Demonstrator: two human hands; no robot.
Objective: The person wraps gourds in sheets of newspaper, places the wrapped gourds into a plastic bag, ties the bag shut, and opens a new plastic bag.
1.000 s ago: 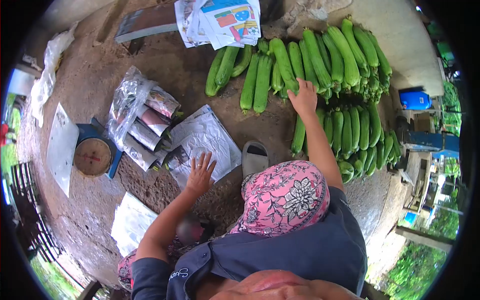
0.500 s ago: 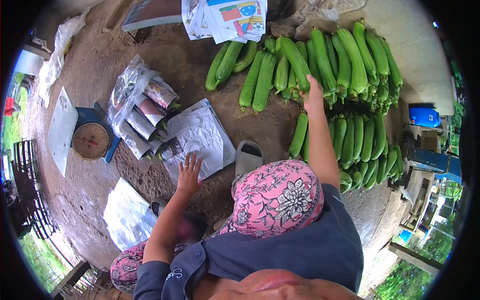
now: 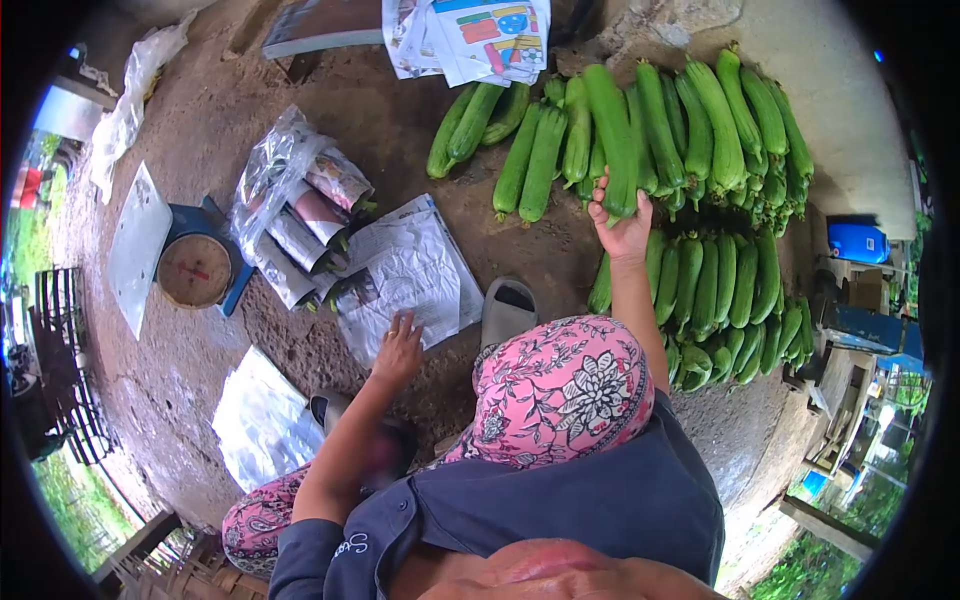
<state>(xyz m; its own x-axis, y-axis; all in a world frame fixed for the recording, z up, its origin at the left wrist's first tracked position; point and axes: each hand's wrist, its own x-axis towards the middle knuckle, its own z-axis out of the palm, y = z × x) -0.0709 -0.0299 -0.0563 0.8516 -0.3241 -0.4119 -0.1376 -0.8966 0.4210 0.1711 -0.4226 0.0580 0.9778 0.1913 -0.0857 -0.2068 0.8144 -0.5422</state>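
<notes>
My right hand [image 3: 625, 232] is wrapped round the lower end of a long green luffa gourd [image 3: 612, 135], which points away from me above the pile. Several more luffas [image 3: 705, 125] lie side by side around it, with a second row [image 3: 715, 275] nearer my knee. My left hand [image 3: 400, 352] rests palm down at the near edge of a stack of newspaper sheets [image 3: 415, 270], its fingers apart and holding nothing. Left of that stack, several paper-wrapped luffas [image 3: 305, 225] lie partly inside a clear plastic bag [image 3: 268, 180].
A blue weighing scale [image 3: 195, 270] stands at the left. More paper sheets [image 3: 262, 420] lie beside my left foot, and printed sheets [image 3: 490, 40] sit at the far side. My sandal [image 3: 508, 312] is close to the newspaper. A blue container [image 3: 858, 242] stands at the right.
My right hand has turned palm up under the luffa's near end, and that end has come slightly towards me. My left hand has slid a little back towards the paper's near edge.
</notes>
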